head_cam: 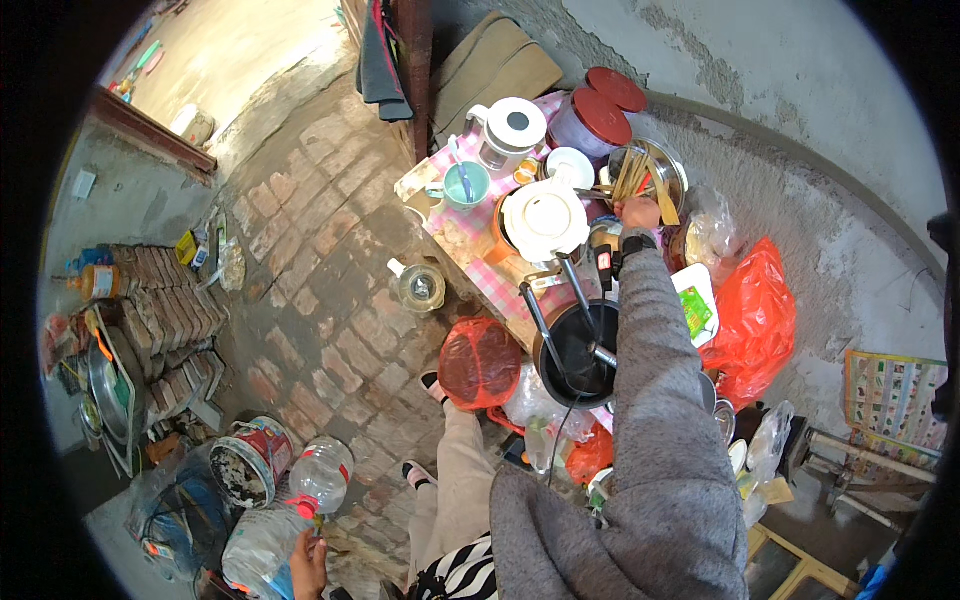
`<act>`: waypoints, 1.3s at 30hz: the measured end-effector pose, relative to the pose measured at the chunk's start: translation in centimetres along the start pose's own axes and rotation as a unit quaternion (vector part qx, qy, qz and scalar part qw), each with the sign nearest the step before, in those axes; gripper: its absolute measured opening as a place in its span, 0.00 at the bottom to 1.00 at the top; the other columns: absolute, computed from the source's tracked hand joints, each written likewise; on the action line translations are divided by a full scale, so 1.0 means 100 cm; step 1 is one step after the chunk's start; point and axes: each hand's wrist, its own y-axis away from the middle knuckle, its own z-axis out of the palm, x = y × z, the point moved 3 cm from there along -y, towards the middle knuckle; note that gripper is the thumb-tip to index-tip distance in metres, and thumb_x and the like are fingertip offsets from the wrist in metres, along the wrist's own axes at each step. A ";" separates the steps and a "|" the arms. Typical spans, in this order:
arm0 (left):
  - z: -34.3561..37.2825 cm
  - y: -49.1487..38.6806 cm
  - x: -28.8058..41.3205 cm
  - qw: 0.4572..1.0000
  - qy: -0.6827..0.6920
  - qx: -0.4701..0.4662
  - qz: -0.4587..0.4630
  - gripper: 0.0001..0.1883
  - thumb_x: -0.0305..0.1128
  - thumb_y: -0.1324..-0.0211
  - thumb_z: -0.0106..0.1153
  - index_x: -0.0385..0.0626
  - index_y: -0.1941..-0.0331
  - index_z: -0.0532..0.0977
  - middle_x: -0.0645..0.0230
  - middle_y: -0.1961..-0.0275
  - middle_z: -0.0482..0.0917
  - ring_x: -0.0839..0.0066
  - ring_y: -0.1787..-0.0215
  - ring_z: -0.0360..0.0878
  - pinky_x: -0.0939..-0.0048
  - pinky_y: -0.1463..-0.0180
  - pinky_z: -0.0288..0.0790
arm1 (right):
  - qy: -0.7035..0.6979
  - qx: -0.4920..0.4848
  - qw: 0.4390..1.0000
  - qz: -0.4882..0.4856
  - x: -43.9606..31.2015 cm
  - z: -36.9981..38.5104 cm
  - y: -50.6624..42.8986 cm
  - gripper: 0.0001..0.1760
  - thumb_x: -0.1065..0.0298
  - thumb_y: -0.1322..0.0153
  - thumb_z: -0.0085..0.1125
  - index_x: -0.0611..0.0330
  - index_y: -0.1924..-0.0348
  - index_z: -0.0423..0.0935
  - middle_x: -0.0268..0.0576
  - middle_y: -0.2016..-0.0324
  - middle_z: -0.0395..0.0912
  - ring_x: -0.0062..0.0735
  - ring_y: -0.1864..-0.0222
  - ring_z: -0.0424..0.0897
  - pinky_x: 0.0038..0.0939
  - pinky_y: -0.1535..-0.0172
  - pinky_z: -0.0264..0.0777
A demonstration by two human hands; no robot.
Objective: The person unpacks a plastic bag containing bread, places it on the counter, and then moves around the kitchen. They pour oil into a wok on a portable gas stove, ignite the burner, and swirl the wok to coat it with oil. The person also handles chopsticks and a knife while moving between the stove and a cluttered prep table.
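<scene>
My right hand (638, 213) reaches across the cluttered table to a metal pot (663, 166) that holds wooden utensils and chopsticks (631, 174). Its fingers are at the lower ends of these utensils, and what they grip cannot be made out. Left of that hand stands a white-lidded appliance (545, 219), and nearer to me a black pot (577, 352). At the lower left, my left hand (308, 566) is raised with thumb and fingers close together, just below the red cap of a clear plastic bottle (322, 474). Whether it holds something small is unclear.
A teal mug (466, 185), a glass kettle (510, 129) and red-lidded containers (600, 116) crowd the table. Beside the table, a small jug (420, 287) and a red mesh-like basket (480, 363) stand low. A paint bucket (251, 461) and stacked bricks (169, 300) are at left. A red plastic bag (757, 322) hangs right.
</scene>
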 end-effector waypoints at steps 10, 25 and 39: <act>0.011 0.033 0.002 0.991 0.083 0.087 0.063 0.20 0.33 0.39 0.56 0.35 0.46 0.69 0.52 0.57 0.81 0.65 0.56 0.81 0.68 0.54 0.73 | -0.169 -0.261 0.948 -0.069 -0.113 -0.067 0.173 0.06 0.73 0.28 0.50 0.67 0.62 0.71 0.42 0.69 0.76 0.26 0.71 0.76 0.21 0.68 0.72; 0.083 0.239 -0.156 0.641 0.613 0.300 0.352 0.18 0.32 0.30 0.42 0.40 0.39 0.61 0.61 0.48 0.77 0.74 0.45 0.74 0.71 0.43 0.69 | 0.192 -0.954 0.206 -0.106 -0.115 -0.170 0.913 0.14 0.82 0.32 0.54 0.65 0.54 0.69 0.41 0.65 0.78 0.23 0.71 0.79 0.21 0.68 0.75; 0.249 0.435 -0.357 0.789 0.465 0.401 0.026 0.13 0.37 0.32 0.43 0.40 0.54 0.71 0.69 0.78 0.73 0.75 0.75 0.73 0.71 0.68 0.68 | 0.156 -0.942 -0.207 -0.213 0.006 -0.384 1.189 0.14 0.65 0.31 0.61 0.67 0.58 0.75 0.39 0.63 0.76 0.24 0.61 0.73 0.25 0.60 0.71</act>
